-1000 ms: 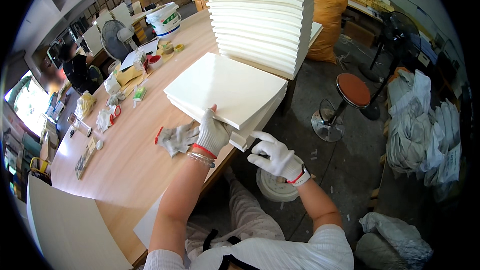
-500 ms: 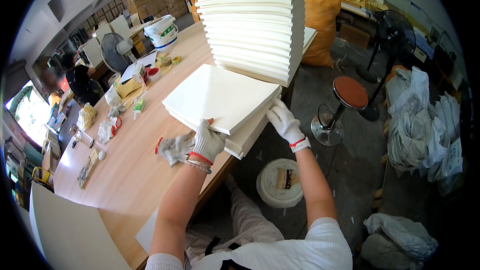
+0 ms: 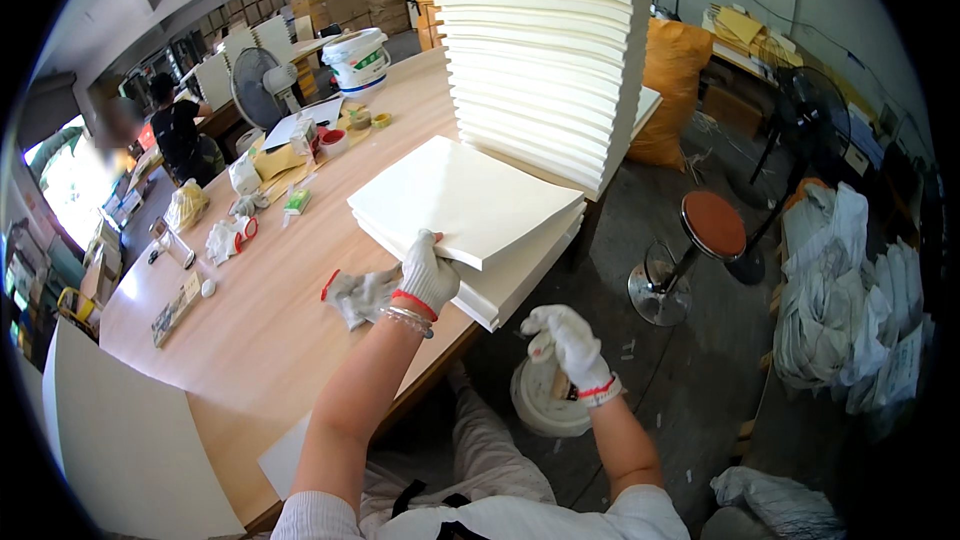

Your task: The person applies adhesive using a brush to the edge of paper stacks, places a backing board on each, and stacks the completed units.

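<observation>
A thick white pad of sheets [image 3: 465,195] lies at the table's near edge on another white pad [image 3: 520,275], with the layers slightly apart at the near corner. My gloved left hand [image 3: 430,278] grips the upper pad's near edge, its thumb on top and the other fingers hidden beneath. My gloved right hand [image 3: 568,340] is off the pads, past the table edge and above a white bucket [image 3: 535,405]. Its fingers are loosely bent and apart, with nothing in them. A brush, partly covered by that hand, rests at the bucket.
Behind the pads rises a tall stack of white pads [image 3: 540,70]. A spare glove [image 3: 360,295] lies left of my left hand. Tape rolls, a white tub [image 3: 357,62] and a fan [image 3: 262,88] stand farther left. On the right are a red-topped stool [image 3: 713,225] and plastic sacks [image 3: 830,280].
My right hand has left the pads' right side and drawn back toward me, over the bucket. My left hand keeps its grip on the upper pad. The view has shifted slightly.
</observation>
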Demonstrator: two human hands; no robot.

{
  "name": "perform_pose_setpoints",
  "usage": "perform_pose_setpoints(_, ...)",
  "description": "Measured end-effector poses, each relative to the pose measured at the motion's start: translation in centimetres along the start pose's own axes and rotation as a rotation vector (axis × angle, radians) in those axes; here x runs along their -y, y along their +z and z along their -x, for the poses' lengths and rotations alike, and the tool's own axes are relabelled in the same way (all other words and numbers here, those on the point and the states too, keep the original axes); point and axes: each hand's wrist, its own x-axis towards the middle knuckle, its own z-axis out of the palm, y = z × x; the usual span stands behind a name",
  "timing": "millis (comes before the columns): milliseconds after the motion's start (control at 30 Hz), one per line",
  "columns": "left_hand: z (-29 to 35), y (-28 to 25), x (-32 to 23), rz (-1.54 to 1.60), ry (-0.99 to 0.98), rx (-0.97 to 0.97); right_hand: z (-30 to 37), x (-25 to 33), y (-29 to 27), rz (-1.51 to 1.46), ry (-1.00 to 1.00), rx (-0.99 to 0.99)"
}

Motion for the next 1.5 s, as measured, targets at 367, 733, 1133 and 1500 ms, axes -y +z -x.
perform_pose_setpoints(367,2.2,-0.4,-11.0,0.046,-0.04,0.116,-3.7,-0.5,10.1,-0.214,0.203,0.149)
perform_pose_setpoints(733,23.0,-25.0,-25.1,-0.239,0.17,-0.032,-13.5,-3.1,22.6,0.147,0.367,0.585)
perform_pose_setpoints(1133,22.9,-37.4,-27.3,-0.97,0.347,-0.423,-13.0,-14.2,28.0,0.558,0.383,0.576)
perform_pose_setpoints(1500,23.9,-37.1,-27.5,-1.173,0.344,-0.501,-12.5,-15.0,27.8,0.469,0.331,0.647)
